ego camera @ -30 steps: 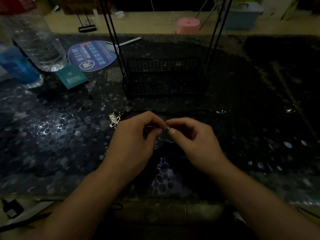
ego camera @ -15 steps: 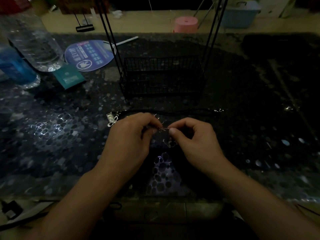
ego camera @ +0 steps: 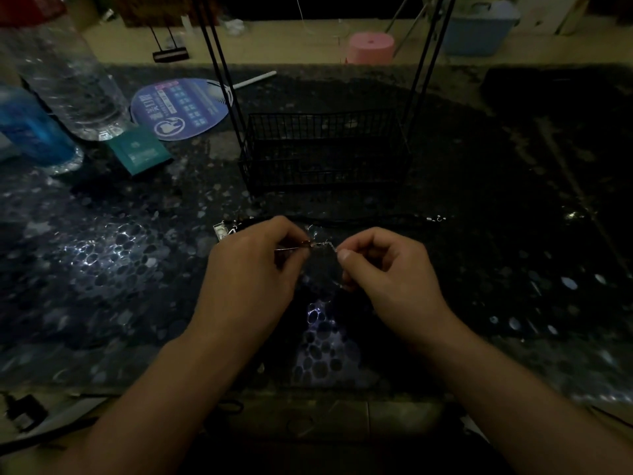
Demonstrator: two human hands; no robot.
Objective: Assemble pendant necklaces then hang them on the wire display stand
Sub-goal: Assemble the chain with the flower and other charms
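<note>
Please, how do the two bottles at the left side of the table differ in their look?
The clear bottle is colourless and see-through, while the blue bottle has a strong blue tint. The clear bottle stands farther from the person and looks wider; the blue bottle is nearer the left edge and partly cut off by it. Both look like plastic and stand on the table.

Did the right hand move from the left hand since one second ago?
Yes. The right hand has drawn slightly right, away from the left hand; against the wire basket, a gap now shows where their fingers met.
</note>
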